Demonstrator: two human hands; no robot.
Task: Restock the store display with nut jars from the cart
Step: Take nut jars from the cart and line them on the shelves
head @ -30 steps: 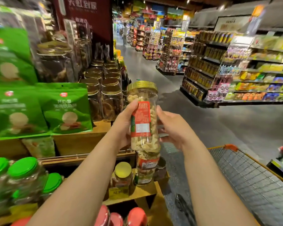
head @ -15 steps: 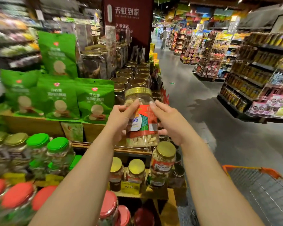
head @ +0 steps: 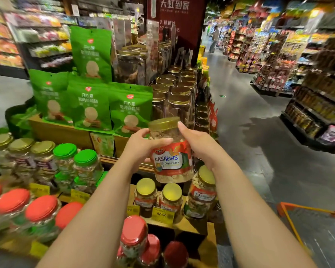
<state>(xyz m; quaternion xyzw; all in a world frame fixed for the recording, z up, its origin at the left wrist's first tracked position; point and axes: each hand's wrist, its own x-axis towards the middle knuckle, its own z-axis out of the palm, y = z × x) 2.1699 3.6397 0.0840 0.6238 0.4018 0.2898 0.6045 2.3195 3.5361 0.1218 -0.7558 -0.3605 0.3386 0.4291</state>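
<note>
Head view shows a person holding a cashew jar (head: 171,153) in mid-frame with both hands, above a wooden shelf (head: 193,225) of the store display. The left hand (head: 143,142) wraps its fingers round the jar's shoulder just under the lid, and the right hand (head: 199,144) clasps the opposite side, with one fingertip up against the lid's edge. Both hands are clamped on the jar, which touches nothing else. It tilts slightly, label turned toward the camera, likely so that it goes down facing the shopper's side. The jar is clear ribbed plastic, round and squat, with a ridged gold screw lid, a glossy red wrap label reading CASHEWS, and pale curved nuts visible at its base. Directly below it stand three gold-lidded jars (head: 172,198) of the same kind in a row, close together, with yellow price tags (head: 161,214) clipped to the shelf's front edge. The one at the right stands taller than the other two, perhaps stacked. Green-lidded jars (head: 85,157) and red-lidded jars (head: 41,207) fill the left of the frame, and glossy green snack pouches (head: 131,111) lean upright in the upper left. At the lower right, the orange rim of the wire cart (head: 307,209) shows. The two-handed hold suits a smooth, fairly heavy container being lowered into a tight row.
</note>
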